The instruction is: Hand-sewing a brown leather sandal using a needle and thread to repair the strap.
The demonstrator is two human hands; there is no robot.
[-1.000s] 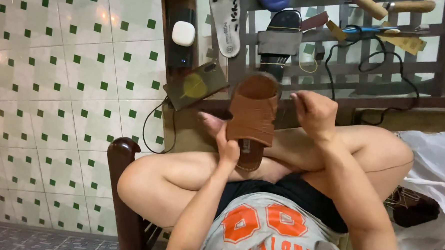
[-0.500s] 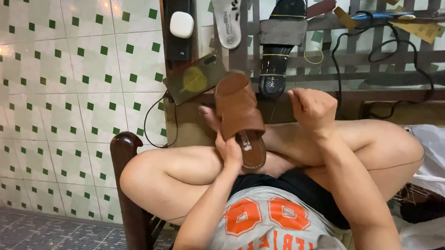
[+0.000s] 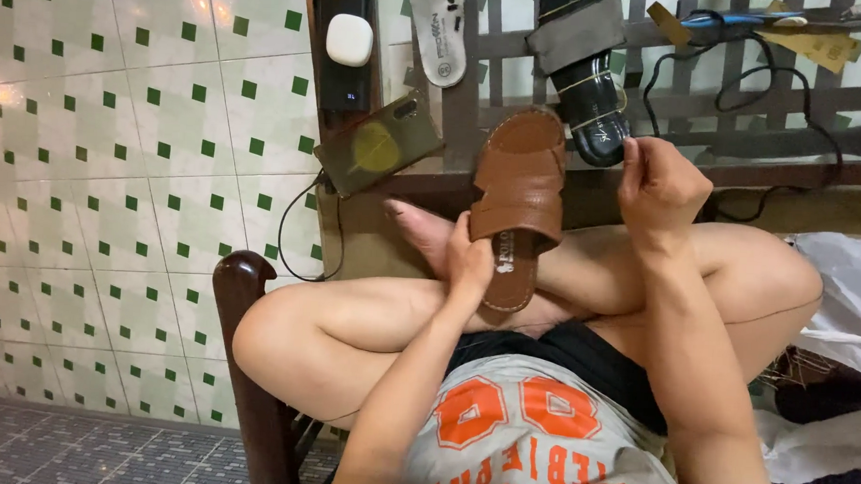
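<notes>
Right now the left hand (image 3: 468,263) has its fingers closed around the heel of the brown sandal (image 3: 518,193), upright above the crossed legs; the right hand (image 3: 658,182), just beside it, pinches something too small to tell. A firm heel grip should keep it steady.

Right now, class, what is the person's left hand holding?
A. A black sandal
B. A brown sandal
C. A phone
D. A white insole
B: the left hand grips the brown sandal by its heel end, over the crossed legs, while the right hand is raised beside it, apart from the sandal.
</notes>
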